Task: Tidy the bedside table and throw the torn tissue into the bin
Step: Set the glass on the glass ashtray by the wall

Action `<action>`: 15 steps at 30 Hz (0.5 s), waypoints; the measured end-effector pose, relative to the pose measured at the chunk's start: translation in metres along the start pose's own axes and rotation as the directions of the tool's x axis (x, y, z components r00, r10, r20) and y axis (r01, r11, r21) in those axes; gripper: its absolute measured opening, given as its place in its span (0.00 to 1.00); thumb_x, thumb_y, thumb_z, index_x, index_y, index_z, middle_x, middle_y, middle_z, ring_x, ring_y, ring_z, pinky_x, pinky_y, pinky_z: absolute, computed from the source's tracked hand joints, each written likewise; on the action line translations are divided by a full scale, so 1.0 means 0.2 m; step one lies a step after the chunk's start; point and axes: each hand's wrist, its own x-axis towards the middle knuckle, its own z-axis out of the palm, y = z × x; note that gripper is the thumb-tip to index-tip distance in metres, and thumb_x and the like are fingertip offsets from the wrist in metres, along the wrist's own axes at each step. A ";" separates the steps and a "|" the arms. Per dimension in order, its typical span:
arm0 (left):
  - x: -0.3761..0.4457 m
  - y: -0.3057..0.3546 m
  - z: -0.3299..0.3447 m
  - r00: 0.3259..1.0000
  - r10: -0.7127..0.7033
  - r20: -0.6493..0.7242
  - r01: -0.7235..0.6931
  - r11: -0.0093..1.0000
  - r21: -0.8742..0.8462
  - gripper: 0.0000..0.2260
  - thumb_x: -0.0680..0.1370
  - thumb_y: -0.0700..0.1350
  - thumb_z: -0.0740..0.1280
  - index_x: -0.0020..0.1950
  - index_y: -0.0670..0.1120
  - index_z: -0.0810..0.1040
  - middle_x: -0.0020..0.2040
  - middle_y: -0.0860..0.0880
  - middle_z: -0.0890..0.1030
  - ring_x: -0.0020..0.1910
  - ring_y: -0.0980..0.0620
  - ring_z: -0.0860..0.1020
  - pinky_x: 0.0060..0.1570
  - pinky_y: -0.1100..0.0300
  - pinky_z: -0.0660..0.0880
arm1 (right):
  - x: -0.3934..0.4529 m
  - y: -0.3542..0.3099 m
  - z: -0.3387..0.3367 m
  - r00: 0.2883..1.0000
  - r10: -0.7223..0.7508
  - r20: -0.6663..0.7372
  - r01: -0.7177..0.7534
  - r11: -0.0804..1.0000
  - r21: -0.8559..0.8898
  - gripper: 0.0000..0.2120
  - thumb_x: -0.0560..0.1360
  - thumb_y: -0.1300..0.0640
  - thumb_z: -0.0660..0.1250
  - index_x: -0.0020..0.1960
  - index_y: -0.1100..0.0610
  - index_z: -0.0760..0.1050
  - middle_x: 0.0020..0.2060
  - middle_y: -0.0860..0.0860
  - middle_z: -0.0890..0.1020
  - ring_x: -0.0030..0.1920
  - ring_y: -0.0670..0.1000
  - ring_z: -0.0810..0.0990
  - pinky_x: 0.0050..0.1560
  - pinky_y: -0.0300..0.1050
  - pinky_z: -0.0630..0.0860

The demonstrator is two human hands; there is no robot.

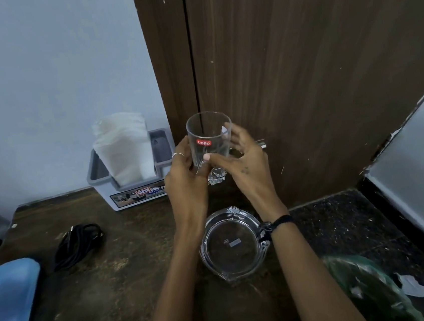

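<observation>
A clear drinking glass with a red label is held upright above the back of the dark wooden bedside table. My left hand grips its left side and my right hand grips its right side, thumb across the front. Below the hands a glass ashtray rests on the table. A grey organiser box at the back left holds white tissues. At the lower right, a bin with a green liner contains white tissue scraps.
A coiled black cable lies on the table's left part. A blue object fills the lower left corner. A brown wooden panel rises behind the table. A white surface stands at the right, above dark speckled floor.
</observation>
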 end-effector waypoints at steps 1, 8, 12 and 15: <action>-0.01 0.03 -0.01 1.000 0.024 -0.007 -0.024 1.000 0.002 0.23 0.73 0.40 0.69 0.67 0.48 0.69 0.62 0.49 0.79 0.60 0.56 0.76 0.62 0.53 0.75 | -0.01 -0.02 -0.02 1.000 -0.006 -0.011 0.006 1.000 0.017 0.34 0.66 0.56 0.76 0.69 0.52 0.67 0.63 0.48 0.76 0.60 0.42 0.75 0.58 0.38 0.75; -0.12 0.28 -0.20 0.989 0.149 0.019 -0.149 0.989 0.000 0.21 0.66 0.45 0.74 0.58 0.51 0.74 0.46 0.59 0.81 0.44 0.67 0.79 0.44 0.74 0.76 | -0.17 -0.24 -0.12 0.992 -0.118 -0.046 0.122 0.989 0.084 0.33 0.66 0.56 0.76 0.68 0.51 0.69 0.60 0.49 0.79 0.59 0.42 0.77 0.58 0.38 0.76; -0.18 0.29 -0.34 0.972 0.134 0.192 -0.123 0.990 -0.069 0.26 0.64 0.43 0.73 0.61 0.52 0.74 0.45 0.51 0.80 0.43 0.61 0.79 0.40 0.76 0.74 | -0.31 -0.29 -0.18 0.983 -0.164 0.085 0.161 0.986 0.038 0.33 0.65 0.53 0.76 0.67 0.50 0.69 0.59 0.47 0.78 0.60 0.43 0.76 0.56 0.41 0.78; -0.25 0.23 -0.35 0.949 0.102 0.298 -0.055 0.985 -0.161 0.29 0.63 0.40 0.73 0.64 0.47 0.73 0.51 0.49 0.82 0.51 0.57 0.80 0.46 0.72 0.76 | -0.42 -0.23 -0.19 0.990 -0.113 0.081 0.106 0.991 0.083 0.34 0.62 0.50 0.75 0.67 0.51 0.70 0.60 0.47 0.78 0.60 0.44 0.77 0.56 0.42 0.78</action>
